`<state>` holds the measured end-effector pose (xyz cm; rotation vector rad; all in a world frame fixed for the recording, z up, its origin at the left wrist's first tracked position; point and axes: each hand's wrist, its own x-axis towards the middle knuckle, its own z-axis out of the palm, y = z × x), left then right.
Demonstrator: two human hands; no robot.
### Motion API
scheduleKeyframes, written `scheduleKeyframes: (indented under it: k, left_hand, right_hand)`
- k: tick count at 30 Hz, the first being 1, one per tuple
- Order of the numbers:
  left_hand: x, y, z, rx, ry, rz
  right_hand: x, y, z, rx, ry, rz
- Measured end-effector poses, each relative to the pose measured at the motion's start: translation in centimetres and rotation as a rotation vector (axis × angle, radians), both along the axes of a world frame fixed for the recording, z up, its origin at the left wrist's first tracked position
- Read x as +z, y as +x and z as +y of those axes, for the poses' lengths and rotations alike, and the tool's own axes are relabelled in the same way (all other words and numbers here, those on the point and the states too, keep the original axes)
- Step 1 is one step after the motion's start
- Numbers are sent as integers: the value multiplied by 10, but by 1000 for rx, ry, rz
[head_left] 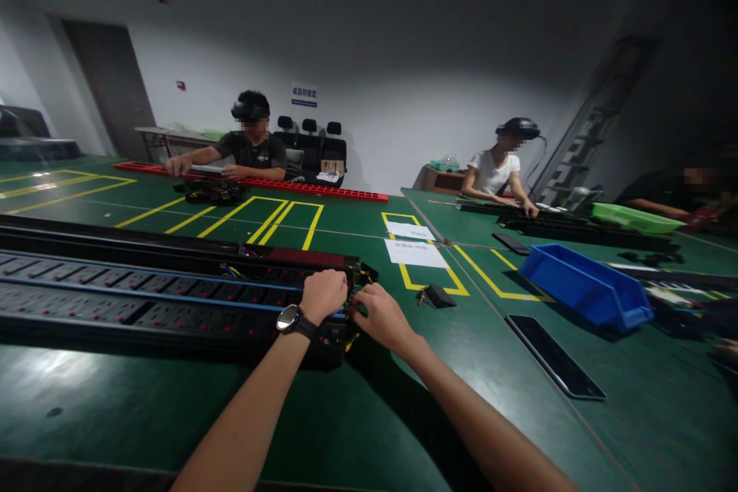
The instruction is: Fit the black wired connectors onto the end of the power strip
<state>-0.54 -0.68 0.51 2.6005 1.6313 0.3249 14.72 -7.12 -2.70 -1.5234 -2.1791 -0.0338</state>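
Long black power strips (196,317) with rows of sockets and red dots lie side by side across the left of the table, blue lines running along them. At their right-hand end, my left hand (326,296), with a watch (289,318) on the wrist, rests with its fingers curled over the end. From the other side my right hand (383,315) meets it, thumb and fingers pinched close to the same end. Whatever sits between the fingertips is too small and dark to name. Some yellow bits and coloured wires (231,270) show around the strips.
Right of my hands lie a small black part (437,297), paper sheets (416,253), a blue bin (582,288) and a dark phone-like slab (556,357). Across the green table, a red slotted rail (323,189) lies before one person (259,150); another person (496,173) works farther right.
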Motion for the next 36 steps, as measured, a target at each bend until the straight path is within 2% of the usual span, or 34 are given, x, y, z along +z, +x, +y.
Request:
scheduleKeyframes:
  k: [5,14,23,30,33,36]
  left_hand:
    - [-3,0,1,11,6,9]
    - [-1,-1,0,-4,13,1]
    - [-4,-2,5,12,9,-38]
    - [-5,-3,7,29,-3,-79]
    - [-4,-4,8,53,-21,-106]
    - [-4,-4,10,78,-49,-143]
  right_hand:
    - [-5,2,4,5,-30,118]
    - [-8,-6,13,67,-28,140]
    - [0,-1,9,82,52,47]
    - [-4,-12,10,28,86,-127]
    - [-9,-15,13,37,79,-22]
    - [-12,-14,14,76,75,190]
